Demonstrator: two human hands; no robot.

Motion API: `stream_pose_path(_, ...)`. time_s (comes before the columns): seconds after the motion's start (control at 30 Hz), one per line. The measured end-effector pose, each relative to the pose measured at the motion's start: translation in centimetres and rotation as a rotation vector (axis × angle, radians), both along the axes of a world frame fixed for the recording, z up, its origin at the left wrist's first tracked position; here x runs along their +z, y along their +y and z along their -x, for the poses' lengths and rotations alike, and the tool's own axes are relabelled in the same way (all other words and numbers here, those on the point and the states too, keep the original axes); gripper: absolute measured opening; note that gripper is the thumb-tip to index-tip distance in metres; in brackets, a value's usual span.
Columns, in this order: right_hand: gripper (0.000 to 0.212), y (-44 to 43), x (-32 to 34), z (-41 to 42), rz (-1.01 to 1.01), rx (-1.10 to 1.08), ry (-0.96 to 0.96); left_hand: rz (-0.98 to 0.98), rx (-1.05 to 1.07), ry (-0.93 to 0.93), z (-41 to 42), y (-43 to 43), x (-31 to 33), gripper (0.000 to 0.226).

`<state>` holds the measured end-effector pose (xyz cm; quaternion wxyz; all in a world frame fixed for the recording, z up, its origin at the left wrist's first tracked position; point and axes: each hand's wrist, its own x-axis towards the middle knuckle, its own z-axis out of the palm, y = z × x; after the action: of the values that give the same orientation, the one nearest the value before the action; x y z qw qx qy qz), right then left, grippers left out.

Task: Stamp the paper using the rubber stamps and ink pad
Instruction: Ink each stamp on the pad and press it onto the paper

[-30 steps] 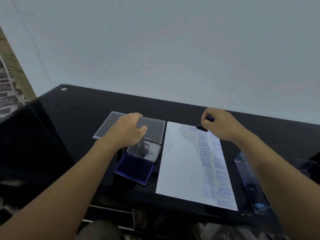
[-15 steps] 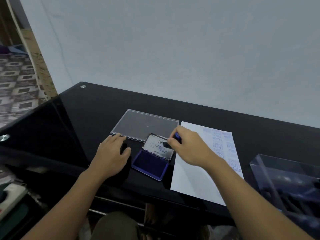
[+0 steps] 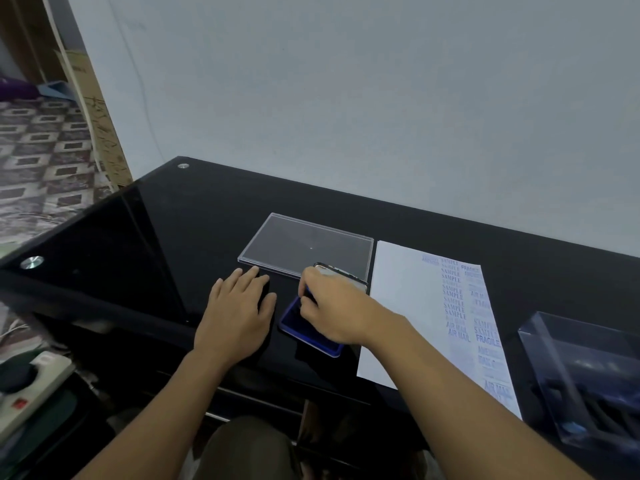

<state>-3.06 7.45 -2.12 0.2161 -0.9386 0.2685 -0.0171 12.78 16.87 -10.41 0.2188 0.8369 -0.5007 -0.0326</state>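
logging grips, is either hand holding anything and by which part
The right hand pinches a small blue-and-black rubber stamp by its handle; the left hand lies flat, holding nothing.

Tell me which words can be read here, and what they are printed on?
"SAMPLE": stamped in blue, many times, on the paper.
"AIR MAIL": on the same paper.
"FRAGILE": on the same paper.
Other stamps there are too blurred to read.
Any label on the ink pad lid is hidden behind the right hand.
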Motion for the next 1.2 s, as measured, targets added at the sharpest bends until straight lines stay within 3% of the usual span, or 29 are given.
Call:
stream_pose_path(0.17, 0.009, 0.2, -0.4, -0.8, 0.045, 0.049, 0.061, 0.017, -0.006, -0.013, 0.0, 0.1, -0.1, 0.048)
stream_pose_path(0.9, 0.017, 1.5, -2.4, -2.0, 0.177, -0.076, -0.045, 0.028, 0.015, -0.037, 0.2, -0.1, -0.6, 0.046)
stream_pose_path(1.2, 0.018, 1.8, -2.1, -1.8, 0.130, -0.094, -0.049, 0.018, 0.017, -0.045, 0.2, -0.1, -0.6, 0.046)
